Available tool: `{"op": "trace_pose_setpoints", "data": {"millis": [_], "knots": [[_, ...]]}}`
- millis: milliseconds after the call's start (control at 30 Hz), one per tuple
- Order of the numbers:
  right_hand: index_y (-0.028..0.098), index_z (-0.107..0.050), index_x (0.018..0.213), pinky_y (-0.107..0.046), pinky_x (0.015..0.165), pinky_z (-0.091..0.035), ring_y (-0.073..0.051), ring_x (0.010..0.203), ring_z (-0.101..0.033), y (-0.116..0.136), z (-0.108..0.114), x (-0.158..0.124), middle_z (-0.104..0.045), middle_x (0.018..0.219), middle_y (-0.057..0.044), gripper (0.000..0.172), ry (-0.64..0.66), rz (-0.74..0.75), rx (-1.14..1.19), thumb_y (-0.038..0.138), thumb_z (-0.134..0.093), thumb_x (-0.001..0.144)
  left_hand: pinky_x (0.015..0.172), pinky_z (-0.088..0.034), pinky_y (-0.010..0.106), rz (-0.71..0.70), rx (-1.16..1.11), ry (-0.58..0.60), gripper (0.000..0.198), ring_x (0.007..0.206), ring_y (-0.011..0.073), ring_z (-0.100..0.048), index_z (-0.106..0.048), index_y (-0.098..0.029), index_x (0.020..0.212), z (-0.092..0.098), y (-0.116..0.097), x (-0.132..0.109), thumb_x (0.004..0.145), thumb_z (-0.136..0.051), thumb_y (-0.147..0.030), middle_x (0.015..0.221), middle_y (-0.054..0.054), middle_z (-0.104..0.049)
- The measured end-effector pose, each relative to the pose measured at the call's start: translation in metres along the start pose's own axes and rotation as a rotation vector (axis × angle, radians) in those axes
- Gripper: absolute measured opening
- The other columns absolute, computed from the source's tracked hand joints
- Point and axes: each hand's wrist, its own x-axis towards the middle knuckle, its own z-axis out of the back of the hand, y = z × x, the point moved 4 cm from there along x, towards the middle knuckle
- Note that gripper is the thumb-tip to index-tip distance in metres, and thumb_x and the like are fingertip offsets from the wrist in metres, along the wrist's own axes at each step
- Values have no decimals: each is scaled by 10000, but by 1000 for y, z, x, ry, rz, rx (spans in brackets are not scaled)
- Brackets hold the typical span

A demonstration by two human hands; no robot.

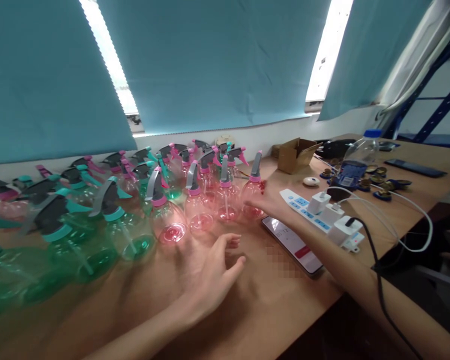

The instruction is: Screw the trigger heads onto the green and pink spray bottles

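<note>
My left hand (219, 267) is just above the brown table, its fingers curved and parted from the thumb, with nothing in it. My right hand (268, 202) is at the right side of a pink spray bottle (253, 185) with a grey trigger head; its fingers are smeared by motion, so I cannot tell whether they grip it. Left of that bottle stand another pink spray bottle (227, 200) and a third pink spray bottle (198, 212). Below my right forearm lies a phone (285, 237) with a lit screen showing digits.
Several green spray bottles (129, 235) crowd the left, with more bottles behind. A white power strip (303, 210) with chargers and cables lies at right. Beyond are a cardboard box (296, 155), a blue-capped plastic bottle (356, 160) and a dark phone (414, 167).
</note>
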Motion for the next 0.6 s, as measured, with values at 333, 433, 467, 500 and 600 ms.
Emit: {"op": "trace_pose_setpoints", "data": {"millis": [333,433,467,500,600], "knots": [[187,-648,1049,-390,815,-534,-302,967,-670,1,-5,3,-709,987,-69,435,89,54,-10,304,-734,639,866,-542,402,44,16,29,248,1005,218,-635,-539,-211,1144,16,4,-10,913,-525,-299,1205,80,-587],[188,-660,1030,-370,795,-544,-304,947,-681,1,-5,4,-714,972,-74,406,109,55,-30,304,-736,649,813,-546,366,-8,65,62,211,949,197,-644,-564,-222,1118,25,-10,-16,919,-512,-268,1141,57,-617],[188,-661,1025,-365,789,-547,-304,935,-686,1,-5,4,-715,971,-77,399,114,54,-39,308,-738,652,816,-540,361,-39,84,39,203,929,187,-643,-571,-228,1109,31,-17,-19,917,-515,-261,1122,47,-624],[189,-660,1025,-363,785,-550,-304,926,-689,1,-5,4,-716,975,-81,398,117,53,-48,313,-740,656,846,-530,365,-69,104,-23,218,943,182,-641,-567,-236,1127,38,-25,-21,914,-528,-258,1142,40,-624],[192,-646,1064,-386,795,-555,-316,924,-693,2,-7,3,-714,1006,-94,437,114,48,-79,333,-744,662,854,-525,336,-147,108,-127,212,989,174,-636,-567,-260,1134,58,-46,-30,926,-535,-287,1153,19,-638]]}}
